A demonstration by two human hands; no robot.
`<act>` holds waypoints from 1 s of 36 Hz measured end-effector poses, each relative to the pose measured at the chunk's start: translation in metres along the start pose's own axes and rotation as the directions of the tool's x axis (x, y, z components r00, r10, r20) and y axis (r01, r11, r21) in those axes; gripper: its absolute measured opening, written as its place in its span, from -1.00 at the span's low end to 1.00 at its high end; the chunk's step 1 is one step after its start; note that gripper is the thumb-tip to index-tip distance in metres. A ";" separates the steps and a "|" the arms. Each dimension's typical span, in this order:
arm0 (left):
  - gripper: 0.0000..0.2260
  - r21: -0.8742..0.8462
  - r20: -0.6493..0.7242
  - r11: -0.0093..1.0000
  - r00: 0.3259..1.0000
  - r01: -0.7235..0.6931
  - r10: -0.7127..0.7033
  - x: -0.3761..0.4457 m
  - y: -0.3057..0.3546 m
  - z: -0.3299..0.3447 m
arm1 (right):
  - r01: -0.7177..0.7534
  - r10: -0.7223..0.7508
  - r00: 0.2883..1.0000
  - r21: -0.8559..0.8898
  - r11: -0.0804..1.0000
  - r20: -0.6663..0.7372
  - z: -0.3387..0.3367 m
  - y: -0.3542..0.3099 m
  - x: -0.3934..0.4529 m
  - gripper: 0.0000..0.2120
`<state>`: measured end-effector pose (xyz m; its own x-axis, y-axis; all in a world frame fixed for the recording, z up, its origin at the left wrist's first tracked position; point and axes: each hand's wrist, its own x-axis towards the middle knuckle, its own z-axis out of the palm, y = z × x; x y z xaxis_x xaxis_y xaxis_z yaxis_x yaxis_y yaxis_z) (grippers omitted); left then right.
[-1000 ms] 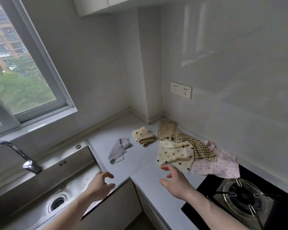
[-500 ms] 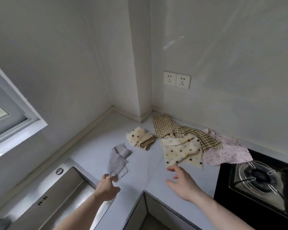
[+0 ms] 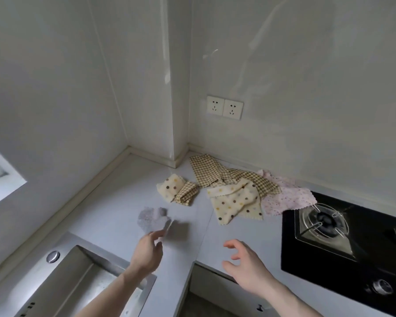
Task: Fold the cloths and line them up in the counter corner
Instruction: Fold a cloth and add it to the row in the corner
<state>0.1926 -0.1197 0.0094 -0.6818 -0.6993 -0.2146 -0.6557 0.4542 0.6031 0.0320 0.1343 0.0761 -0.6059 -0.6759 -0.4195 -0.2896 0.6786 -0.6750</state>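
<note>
Now left hand [image 3: 146,255] pinches blurred grey cloth [image 3: 152,219] — right hand [image 3: 247,266] fingers apart.

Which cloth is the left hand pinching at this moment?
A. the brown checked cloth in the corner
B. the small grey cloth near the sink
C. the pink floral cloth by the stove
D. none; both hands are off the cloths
B: the left hand pinches the near edge of the blurred grey cloth, while the right hand hovers open over bare counter.
</note>
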 end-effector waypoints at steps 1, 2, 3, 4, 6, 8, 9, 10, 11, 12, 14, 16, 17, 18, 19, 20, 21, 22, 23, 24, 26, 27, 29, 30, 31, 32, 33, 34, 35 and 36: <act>-0.65 -0.027 -0.015 0.999 0.999 -0.040 0.039 0.000 0.009 -0.005 | 0.002 -0.002 1.000 -0.004 1.000 -0.009 -0.001 0.000 0.000 -0.66; -0.68 -0.053 -0.028 0.996 0.997 -0.078 0.076 -0.001 0.017 -0.009 | 0.001 -0.001 1.000 -0.005 1.000 -0.015 -0.001 -0.001 -0.001 -0.65; -0.72 -0.077 -0.042 0.991 0.993 -0.112 0.109 -0.002 0.026 -0.014 | 0.002 -0.002 1.000 -0.004 1.000 -0.022 -0.001 -0.003 -0.001 -0.65; -0.75 -0.107 -0.060 0.984 0.989 -0.143 0.137 -0.003 0.034 -0.018 | 0.004 -0.004 1.000 -0.002 1.000 -0.027 -0.002 -0.004 -0.001 -0.64; -0.83 -0.168 -0.087 0.968 0.981 -0.187 0.174 -0.007 0.047 -0.025 | 0.012 -0.012 0.999 0.003 1.000 -0.037 -0.001 -0.008 -0.002 -0.63; -0.90 -0.182 -0.092 0.955 0.971 -0.234 0.221 -0.010 0.060 -0.029 | 0.039 -0.038 0.998 0.001 0.999 -0.058 -0.003 -0.012 -0.002 -0.62; -0.92 -0.183 -0.083 0.948 0.965 -0.260 0.248 -0.010 0.068 -0.030 | 0.058 -0.058 0.996 -0.002 0.998 -0.074 -0.004 -0.014 -0.001 -0.60; -0.91 -0.179 -0.067 0.943 0.959 -0.282 0.274 -0.010 0.076 -0.032 | 0.078 -0.078 0.993 -0.003 0.997 -0.092 -0.006 -0.017 0.000 -0.59; -0.90 -0.163 -0.053 0.935 0.950 -0.314 0.309 -0.009 0.084 -0.033 | 0.101 -0.100 0.989 0.000 0.995 -0.111 -0.010 -0.020 0.002 -0.57; -0.89 -0.128 -0.039 0.925 0.933 -0.359 0.357 -0.008 0.092 -0.034 | 0.120 -0.119 0.985 0.006 0.993 -0.128 -0.013 -0.022 0.004 -0.56; -0.91 -0.060 -0.001 0.878 0.880 -0.475 0.475 -0.008 0.110 -0.037 | 0.173 -0.168 0.974 0.024 0.985 -0.150 -0.021 -0.027 0.006 -0.52; -0.94 -0.028 0.070 0.828 0.825 -0.561 0.561 -0.010 0.126 -0.040 | 0.239 -0.226 0.960 0.062 0.969 -0.167 -0.030 -0.029 0.006 -0.50; -0.95 -0.026 0.111 0.812 0.805 -0.583 0.582 -0.011 0.133 -0.042 | 0.272 -0.255 0.950 0.078 0.959 -0.180 -0.035 -0.029 0.006 -0.49; -0.97 -0.036 0.148 0.802 0.790 -0.597 0.595 -0.010 0.140 -0.044 | 0.297 -0.277 0.942 0.089 0.951 -0.192 -0.040 -0.028 0.007 -0.47; -0.97 -0.051 0.180 0.794 0.777 -0.605 0.604 -0.010 0.146 -0.045 | 0.319 -0.294 0.934 0.101 0.942 -0.204 -0.045 -0.027 0.008 -0.47; -0.97 -0.072 0.201 0.782 0.759 -0.619 0.619 -0.009 0.152 -0.044 | 0.338 -0.309 0.925 0.106 0.935 -0.219 -0.049 -0.023 0.010 -0.46; -0.95 -0.103 0.212 0.772 0.745 -0.627 0.633 -0.008 0.158 -0.047 | 0.352 -0.320 0.920 0.117 0.929 -0.228 -0.054 -0.022 0.012 -0.46; -0.93 -0.129 0.214 0.763 0.733 -0.634 0.645 -0.007 0.163 -0.050 | 0.362 -0.326 0.917 0.131 0.923 -0.231 -0.059 -0.021 0.013 -0.45; -0.91 -0.143 0.204 0.748 0.720 -0.648 0.663 -0.006 0.168 -0.049 | 0.378 -0.339 0.911 0.150 0.913 -0.234 -0.062 -0.017 0.017 -0.45; -0.89 -0.147 0.190 0.730 0.705 -0.668 0.683 -0.005 0.173 -0.047 | 0.396 -0.354 0.906 0.168 0.903 -0.231 -0.065 -0.012 0.021 -0.44; -0.89 -0.133 0.167 0.692 0.672 -0.710 0.722 0.000 0.181 -0.039 | 0.412 -0.373 0.904 0.194 0.890 -0.211 -0.070 -0.001 0.033 -0.44; -0.90 -0.121 0.158 0.672 0.654 -0.731 0.740 0.004 0.183 -0.032 | 0.419 -0.382 0.903 0.205 0.884 -0.198 -0.070 0.006 0.040 -0.44; -0.93 -0.086 0.134 0.638 0.626 -0.765 0.768 0.011 0.185 -0.014 | 0.436 -0.403 0.898 0.237 0.868 -0.175 -0.067 0.023 0.055 -0.44; -0.94 -0.071 0.117 0.626 0.616 -0.777 0.779 0.014 0.184 -0.005 | 0.447 -0.415 0.893 0.252 0.858 -0.172 -0.064 0.032 0.062 -0.45; -0.94 -0.059 0.102 0.614 0.607 -0.787 0.788 0.017 0.185 0.005 | 0.462 -0.430 0.886 0.265 0.846 -0.171 -0.061 0.042 0.069 -0.47; -0.93 -0.049 0.089 0.603 0.597 -0.797 0.797 0.019 0.185 0.016 | 0.477 -0.447 0.878 0.274 0.835 -0.170 -0.058 0.051 0.075 -0.50; -0.92 -0.041 0.077 0.596 0.592 -0.802 0.802 0.021 0.185 0.026 | 0.496 -0.468 0.868 0.276 0.823 -0.165 -0.053 0.059 0.080 -0.54; -0.90 -0.035 0.066 0.594 0.591 -0.804 0.804 0.023 0.184 0.036 | 0.516 -0.490 0.857 0.270 0.813 -0.161 -0.049 0.066 0.085 -0.58; -0.90 -0.029 0.056 0.591 0.589 -0.806 0.806 0.025 0.183 0.045 | 0.538 -0.512 0.843 0.249 0.805 -0.165 -0.044 0.073 0.091 -0.62; -0.89 -0.016 0.047 0.583 0.581 -0.813 0.812 0.027 0.180 0.055 | 0.554 -0.525 0.832 0.223 0.802 -0.178 -0.039 0.079 0.095 -0.66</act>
<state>0.0379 -0.0267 0.0703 -0.9443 -0.0119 0.3290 0.1771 0.8240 0.5382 -0.0770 0.1348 0.0063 -0.4840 -0.8677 0.1136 -0.4026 0.1055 -0.9093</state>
